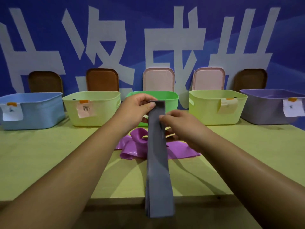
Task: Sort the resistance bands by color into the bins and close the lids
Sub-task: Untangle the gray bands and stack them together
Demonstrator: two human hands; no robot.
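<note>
A long grey resistance band (157, 171), folded into layers, hangs straight down in front of me past the table's near edge. My left hand (138, 108) pinches its top end. My right hand (179, 126) grips it a little lower from the right side. Behind the grey band a purple band (132, 146) lies crumpled on the yellow-green table (49, 154). Along the back stand several open bins: a blue bin (34, 111), a pale green bin (102, 109), a bright green bin (171, 98), another pale green bin (208, 109) and a purple bin (264, 111).
Several lids lean upright on the blue wall behind the bins: brown lids (102, 81) behind the outer and second bins, pink lids (158, 80) behind the middle ones. Paper labels (84, 109) hang on the bin fronts. The table's near edge (82, 199) runs below my forearms.
</note>
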